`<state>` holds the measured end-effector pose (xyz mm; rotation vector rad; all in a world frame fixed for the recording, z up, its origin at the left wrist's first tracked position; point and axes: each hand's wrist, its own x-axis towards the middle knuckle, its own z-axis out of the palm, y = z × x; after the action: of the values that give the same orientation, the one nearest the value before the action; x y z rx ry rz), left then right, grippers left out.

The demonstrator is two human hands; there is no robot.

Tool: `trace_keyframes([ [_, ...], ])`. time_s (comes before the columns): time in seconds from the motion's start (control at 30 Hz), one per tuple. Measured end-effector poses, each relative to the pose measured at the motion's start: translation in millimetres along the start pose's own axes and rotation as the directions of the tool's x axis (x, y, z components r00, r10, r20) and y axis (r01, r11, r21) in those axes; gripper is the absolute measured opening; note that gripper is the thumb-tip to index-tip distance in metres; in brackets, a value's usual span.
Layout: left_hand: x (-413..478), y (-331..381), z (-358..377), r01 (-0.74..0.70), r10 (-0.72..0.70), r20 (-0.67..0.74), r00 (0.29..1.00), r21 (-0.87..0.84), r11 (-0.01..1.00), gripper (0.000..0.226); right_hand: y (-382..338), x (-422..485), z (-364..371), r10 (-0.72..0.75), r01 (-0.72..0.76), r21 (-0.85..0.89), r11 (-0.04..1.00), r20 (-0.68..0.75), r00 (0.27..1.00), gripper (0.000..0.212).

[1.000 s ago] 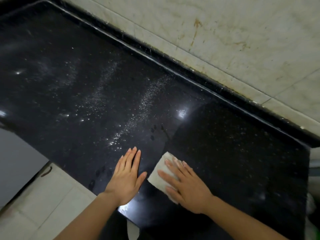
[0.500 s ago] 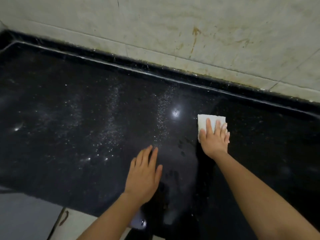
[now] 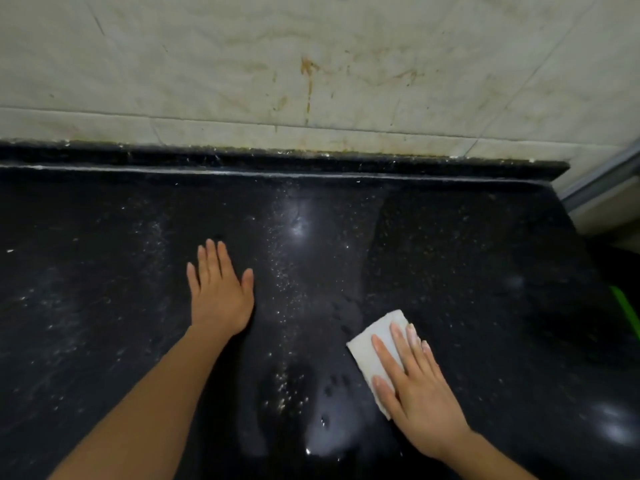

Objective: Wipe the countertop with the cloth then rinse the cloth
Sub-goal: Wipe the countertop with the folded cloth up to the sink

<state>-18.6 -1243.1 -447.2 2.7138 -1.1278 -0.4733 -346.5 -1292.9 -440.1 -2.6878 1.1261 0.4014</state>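
A black speckled countertop [image 3: 467, 258] fills the view, with streaks of white dust left of centre and a wiped, wet-looking patch on the right. A folded white cloth [image 3: 375, 341] lies flat on it at the lower right. My right hand [image 3: 415, 389] presses on the cloth with straight fingers and covers its near half. My left hand [image 3: 218, 292] rests flat on the bare counter to the left, fingers straight, holding nothing.
A stained cream tiled wall [image 3: 311, 71] rises behind a low black backsplash ledge [image 3: 277, 159]. The counter ends at the right, where a metal frame [image 3: 602, 181] and a green item [image 3: 627, 313] show.
My right hand has pulled the cloth back from near the wall toward me and to the right. My left hand stays flat on the counter. The view has swung to face the wall.
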Motion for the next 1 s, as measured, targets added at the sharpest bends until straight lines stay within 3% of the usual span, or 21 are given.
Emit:
trace_keyframes([
  [0.17, 8, -4, 5, 0.003, -0.004, 0.044, 0.999, 0.026, 1.0, 0.069, 13, 79, -32, 0.191, -0.188, 0.144, 0.972, -0.008, 0.982, 0.064],
  [0.3, 9, -5, 4, 0.011, -0.013, 0.065, 0.998, 0.021, 1.0, 0.07, 40, 172, -61, 0.367, -0.353, 0.227, 0.908, -0.02, 0.93, 0.057],
  [0.47, 12, -3, 0, 0.018, -0.022, 0.122, 0.992, 0.035, 0.999, 0.069, 48, 237, -86, 0.414, -0.411, 0.269, 0.871, 0.051, 0.909, 0.058],
  [0.57, 11, -1, -5, 0.02, -0.025, 0.16, 0.987, 0.029, 0.999, 0.068, 40, 229, -86, 0.35, -0.346, 0.249, 0.905, 0.031, 0.936, 0.055],
  [0.7, 10, 2, -10, 0.025, -0.03, 0.195, 0.98, 0.028, 0.999, 0.069, 19, 174, -63, 0.069, -0.069, 0.13, 0.989, 0.005, 0.998, 0.061],
  [0.87, 10, 4, -16, 0.039, -0.044, 0.247, 0.968, 0.025, 0.999, 0.069, 10, 101, -36, -0.244, 0.243, 0.016, 0.97, 0.053, 0.968, 0.053],
  [0.93, 10, 4, -17, 0.041, -0.047, 0.255, 0.966, 0.027, 0.999, 0.069, 25, 100, -33, -0.278, 0.277, -0.068, 0.958, -0.005, 0.961, 0.052],
  [1.0, 11, 4, -17, 0.039, -0.045, 0.255, 0.966, 0.029, 0.999, 0.068, 42, 116, -36, -0.172, 0.17, -0.058, 0.984, -0.037, 0.984, 0.054],
])
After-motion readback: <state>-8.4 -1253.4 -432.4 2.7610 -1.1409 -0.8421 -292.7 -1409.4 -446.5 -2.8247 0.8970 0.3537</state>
